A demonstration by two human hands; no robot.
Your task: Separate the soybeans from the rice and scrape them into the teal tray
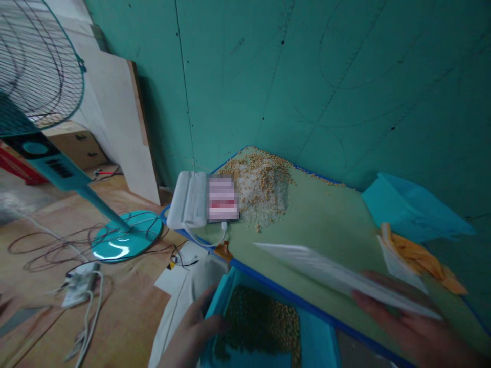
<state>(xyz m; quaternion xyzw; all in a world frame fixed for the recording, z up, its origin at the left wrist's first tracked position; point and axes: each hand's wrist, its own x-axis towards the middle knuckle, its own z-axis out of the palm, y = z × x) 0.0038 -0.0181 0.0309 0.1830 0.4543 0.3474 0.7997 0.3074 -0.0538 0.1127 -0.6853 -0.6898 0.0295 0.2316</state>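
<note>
My left hand (pixel 195 327) grips the left side of a blue plastic bin (pixel 318 340), its thumb over the rim. Inside the bin lie dark green beans (pixel 249 317) and tan soybean-like beans (pixel 289 319). My right hand (pixel 399 322) is closed on the edge of a thin, flat white board (pixel 326 273), held tilted above the table (pixel 322 214). Farther back on the table is a heap of white grains (pixel 264 191) mixed with tan beans (pixel 249 166). Motion blurs the right hand and the board.
Beside the heap stand a white device (pixel 187 199) and a phone (pixel 223 198) with a cable. A blue container (pixel 410 204) and an orange cloth (pixel 425 258) are at the right. On the left are a standing fan (pixel 126 235), loose cords and a power strip (pixel 80 283).
</note>
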